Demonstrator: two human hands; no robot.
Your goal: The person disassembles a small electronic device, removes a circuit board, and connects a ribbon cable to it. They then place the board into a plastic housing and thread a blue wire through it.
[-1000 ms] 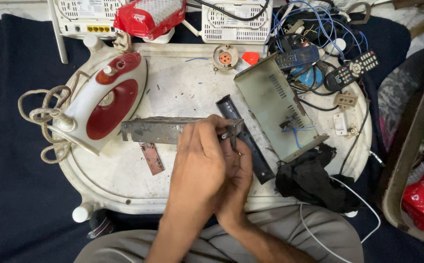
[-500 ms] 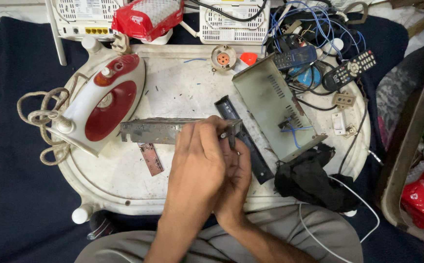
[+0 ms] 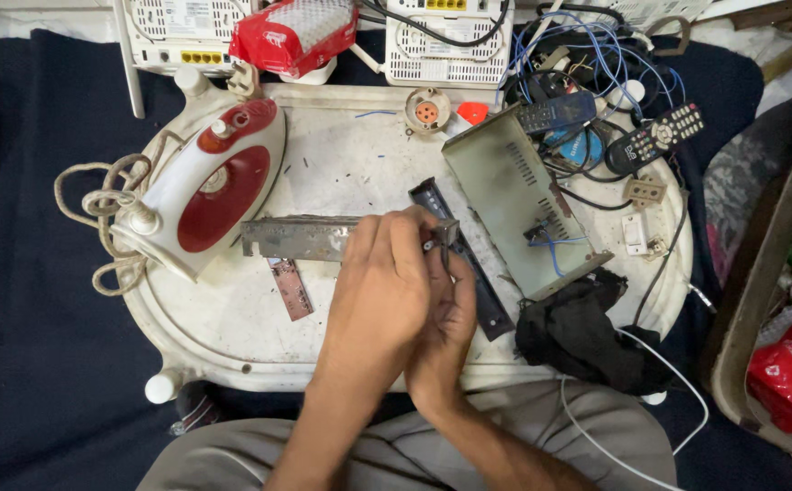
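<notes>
Head view shows both hands, left hand (image 3: 373, 291) and right hand (image 3: 446, 314), fingers pinching the metal strip's (image 3: 300, 238) end, which could slip and nick skin.

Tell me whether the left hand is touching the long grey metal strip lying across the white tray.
Touching. The head view shows the left hand lying over the long grey metal strip, fingers wrapped on its right end.

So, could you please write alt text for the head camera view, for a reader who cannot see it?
Two bare hands, left hand over right hand, grip the end of a long grey metal strip on a white oval tray table. A red-and-white clothes iron lies left, an open grey metal chassis right.
</notes>
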